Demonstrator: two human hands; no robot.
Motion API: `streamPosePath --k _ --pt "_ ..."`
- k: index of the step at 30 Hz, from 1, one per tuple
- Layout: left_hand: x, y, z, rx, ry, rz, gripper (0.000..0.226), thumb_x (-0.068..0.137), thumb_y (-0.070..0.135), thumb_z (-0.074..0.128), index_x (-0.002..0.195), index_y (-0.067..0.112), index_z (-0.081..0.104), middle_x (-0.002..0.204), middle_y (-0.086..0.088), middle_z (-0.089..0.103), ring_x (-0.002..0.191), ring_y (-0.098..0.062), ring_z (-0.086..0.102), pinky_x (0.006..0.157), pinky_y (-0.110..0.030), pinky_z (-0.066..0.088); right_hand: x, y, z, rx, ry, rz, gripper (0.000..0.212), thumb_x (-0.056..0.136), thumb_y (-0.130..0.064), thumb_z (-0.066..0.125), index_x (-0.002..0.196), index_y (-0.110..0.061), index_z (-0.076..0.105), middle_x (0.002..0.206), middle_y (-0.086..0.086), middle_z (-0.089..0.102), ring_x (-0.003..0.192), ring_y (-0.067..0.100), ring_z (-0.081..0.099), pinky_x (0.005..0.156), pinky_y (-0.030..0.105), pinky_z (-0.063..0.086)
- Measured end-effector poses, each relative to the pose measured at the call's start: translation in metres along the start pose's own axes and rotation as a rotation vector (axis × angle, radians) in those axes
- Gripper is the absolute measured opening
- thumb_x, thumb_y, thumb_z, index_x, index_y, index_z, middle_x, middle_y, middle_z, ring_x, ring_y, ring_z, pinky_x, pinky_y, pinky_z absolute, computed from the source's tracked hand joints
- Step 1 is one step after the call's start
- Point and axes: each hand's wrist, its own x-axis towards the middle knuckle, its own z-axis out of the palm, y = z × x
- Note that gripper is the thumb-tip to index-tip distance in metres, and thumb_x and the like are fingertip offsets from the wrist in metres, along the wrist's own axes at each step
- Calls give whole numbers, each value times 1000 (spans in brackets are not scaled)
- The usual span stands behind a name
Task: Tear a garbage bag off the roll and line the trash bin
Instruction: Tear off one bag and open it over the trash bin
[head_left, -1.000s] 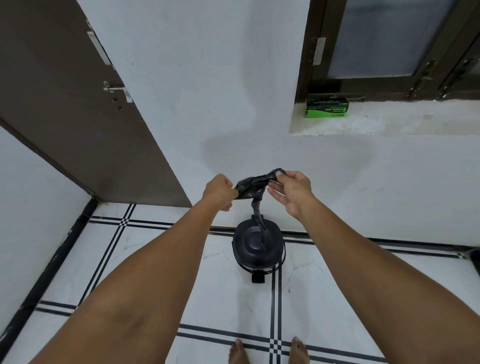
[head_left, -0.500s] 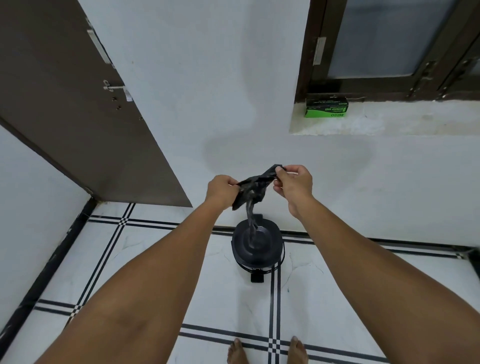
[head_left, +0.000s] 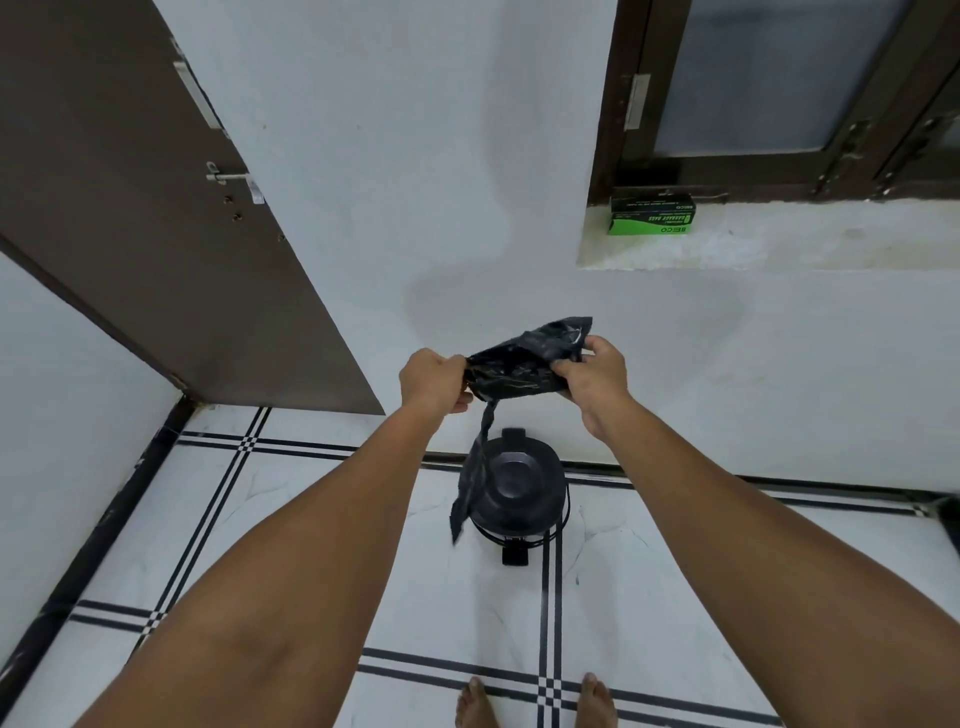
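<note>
Head view: on the window sill (head_left: 779, 249) we see a green and black box (head_left: 651, 214) w/ print reading upside down; "BECO" and "GARBAGE BAGS" are legible, the rest too small to read. It sits at the sill's left end, against the dark window frame (head_left: 613, 104).

Our left hand (head_left: 434, 379) and right hand (head_left: 592, 371) are both raised in front of us, each grip clamped on the black garbage bag (head_left: 519, 364). The bag is bunched and crumpled btwn the two hands: left grip pinches its left end, right grip holds its right side, w/ an upper corner sticking up past the right fingers (head_left: 563, 369). A narrow tail of the bag hangs from the bunch, down and slightly left, and in this view crosses the left edge of the trash bin (head_left: 519, 488); we can't tell if it touches.

The bin is black, round, lid closed, standing on the white tiled floor (head_left: 260, 519) near the wall (head_left: 415, 156), well below the hands. Its pedal (head_left: 515, 557) points toward us. Brown door (head_left: 130, 208) at left. Our bare feet (head_left: 475, 704) show at the bottom edge.
</note>
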Motion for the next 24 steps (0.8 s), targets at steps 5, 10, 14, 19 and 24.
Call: streamPosePath --k 5,10,14,19,24 --pt "-6 -2 -2 238 -302 114 64 85 13 72 142 21 44 129 -4 54 108 -24 60 86 -34 52 -3 2 1 -86 -53 -63 20 89 -9 74 107 -12 66 101 7 74 95 25 71 87 39 60" --pt "-14 4 15 199 -539 161 42 84 23 78 123 13 66 110 -8 74 101 -25 72 93 -39 58 -9 6 12 -243 -138 -168 18 87 -15 77 101 -11 68 99 8 74 92 25 70 83 38 59" --pt "-8 4 13 240 -56 148 21 97 14 49 88 4 66 90 -12 68 83 -32 63 71 -37 53 -10 7 3 -291 -67 -205 20 86 -13 78 102 -13 66 93 4 70 84 19 67 74 29 56" --pt "-2 1 -4 -36 11 -182 27 98 3 42 116 1 63 113 -20 66 92 -38 71 70 -46 65 -7 10 -10 -228 65 -191 27 84 -14 80 106 -10 65 98 2 69 90 20 67 76 27 51" --pt "-15 -2 7 535 -136 258 77 85 22 71 153 28 35 146 -11 46 131 -34 46 106 -49 46 -13 10 -2 -242 -60 -200 31 79 -21 85 104 -12 69 100 3 74 94 21 71 87 36 58"
